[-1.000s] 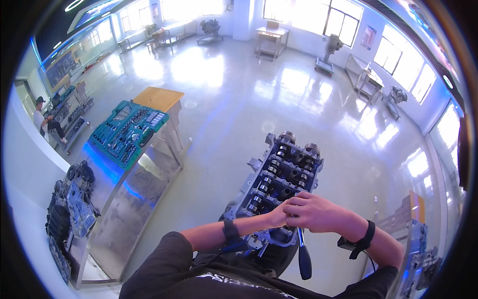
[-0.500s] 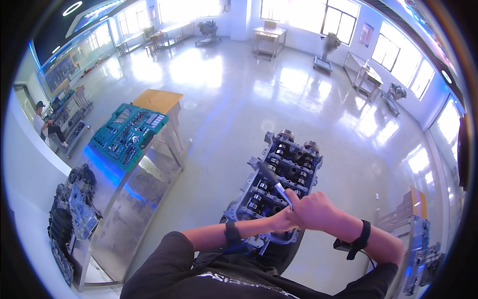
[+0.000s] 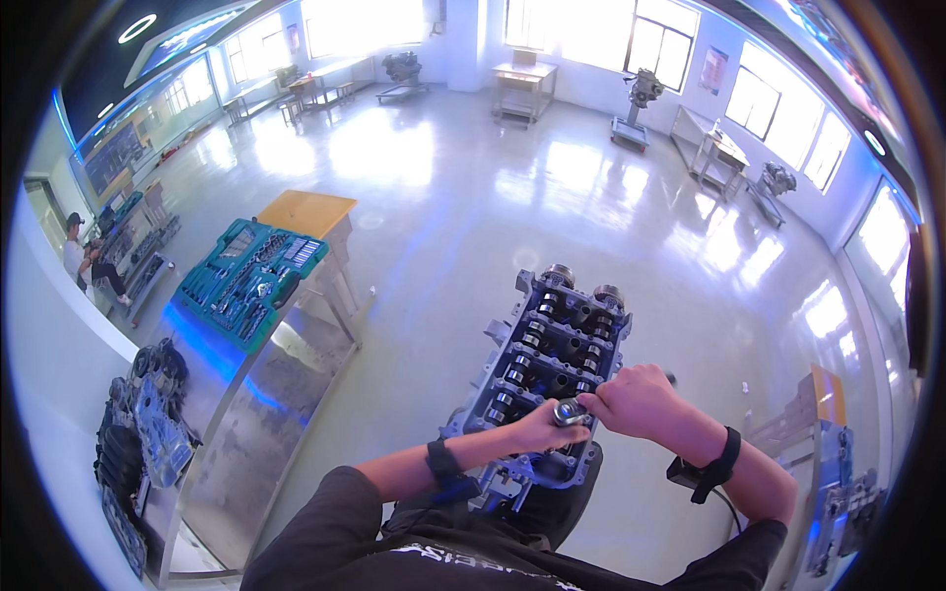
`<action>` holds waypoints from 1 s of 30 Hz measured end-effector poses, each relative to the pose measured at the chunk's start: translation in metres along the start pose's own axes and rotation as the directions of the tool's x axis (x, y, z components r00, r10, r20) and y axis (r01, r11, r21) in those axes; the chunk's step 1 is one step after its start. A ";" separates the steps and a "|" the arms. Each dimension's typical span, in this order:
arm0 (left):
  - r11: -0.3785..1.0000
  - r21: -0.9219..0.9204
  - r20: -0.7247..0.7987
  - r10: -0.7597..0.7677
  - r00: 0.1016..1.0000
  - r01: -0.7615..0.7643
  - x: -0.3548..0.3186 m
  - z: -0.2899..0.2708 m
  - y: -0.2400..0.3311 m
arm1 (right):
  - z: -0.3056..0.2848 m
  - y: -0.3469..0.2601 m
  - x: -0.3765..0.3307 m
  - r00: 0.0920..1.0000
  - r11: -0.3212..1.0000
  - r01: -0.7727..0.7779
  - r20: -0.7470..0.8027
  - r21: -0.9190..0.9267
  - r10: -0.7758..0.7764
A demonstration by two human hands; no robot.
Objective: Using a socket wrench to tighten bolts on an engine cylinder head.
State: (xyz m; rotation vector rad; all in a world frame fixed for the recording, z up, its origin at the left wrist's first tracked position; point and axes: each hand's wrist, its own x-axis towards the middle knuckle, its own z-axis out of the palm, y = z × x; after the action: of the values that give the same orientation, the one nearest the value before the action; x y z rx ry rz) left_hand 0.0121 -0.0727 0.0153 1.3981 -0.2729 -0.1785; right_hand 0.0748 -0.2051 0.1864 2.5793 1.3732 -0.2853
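A ratchet wrench [image 3: 569,412] lies across the near part of an engine cylinder head [image 3: 528,361], with two camshafts showing along its length. Around the round metal end of the ratchet my left hand [image 3: 540,427] is closed, low over the near right of the head. My right hand [image 3: 639,402] is wrapped round the handle, whose dark end sticks out beyond the knuckles on the right. What sits under the ratchet is hidden by my left hand.
On a metal table at the left lies an open teal socket set case [image 3: 251,281], beside a wooden board [image 3: 307,213]. Engine parts [image 3: 148,414] stand at the far left. A seated person [image 3: 84,258] is beyond them. Another bench [image 3: 823,433] is at the right.
The ratchet handle has swung from pointing away and left to pointing right. My right hand has moved right with it, while my left hand has shifted slightly left at the ratchet's end.
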 end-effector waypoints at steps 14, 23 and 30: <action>0.966 0.182 0.017 0.185 0.983 -0.185 -0.011 -0.017 0.017 | 0.006 -0.039 -0.034 0.840 0.917 0.363 0.369 0.164 -0.398; 0.976 0.162 -0.263 0.182 0.947 -0.143 -0.004 -0.010 0.073 | -0.028 -0.013 -0.035 0.995 0.995 0.081 0.052 0.056 -0.084; 0.958 -0.266 -0.222 0.046 0.974 -0.106 0.005 0.004 0.049 | -0.035 0.006 -0.062 0.992 0.995 -0.090 -0.082 0.035 0.093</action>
State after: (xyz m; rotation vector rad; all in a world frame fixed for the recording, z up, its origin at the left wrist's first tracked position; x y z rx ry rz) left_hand 0.0139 -0.0694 0.0646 1.1151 -0.1167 -0.0002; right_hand 0.0483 -0.2477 0.2369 2.6991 1.2822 -0.1870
